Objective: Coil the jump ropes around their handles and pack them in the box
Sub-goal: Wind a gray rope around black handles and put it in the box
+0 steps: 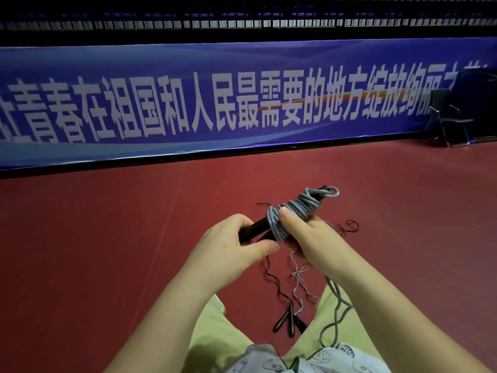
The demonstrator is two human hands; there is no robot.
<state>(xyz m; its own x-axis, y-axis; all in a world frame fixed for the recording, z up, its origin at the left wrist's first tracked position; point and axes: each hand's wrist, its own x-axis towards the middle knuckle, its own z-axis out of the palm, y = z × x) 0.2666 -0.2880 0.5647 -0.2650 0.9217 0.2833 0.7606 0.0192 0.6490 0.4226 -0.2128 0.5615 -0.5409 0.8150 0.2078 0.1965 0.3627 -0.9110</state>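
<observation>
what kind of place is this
Probably an indoor sports hall: red sports flooring, a long blue banner along a court barrier, and a folding chair by it.

White "青春在祖国和人民最需要的地方绽放" on blue banner (242, 103)

Support is a dark red floor (107, 251), matte, with a faint seam line. On it: three black handles (289, 320) lying close together, with thin black cord (271, 275) and thin grey cord (298, 278) trailing up from them. Far right of the handles, a black folding chair (447, 119) stands at the floor's far edge.
</observation>
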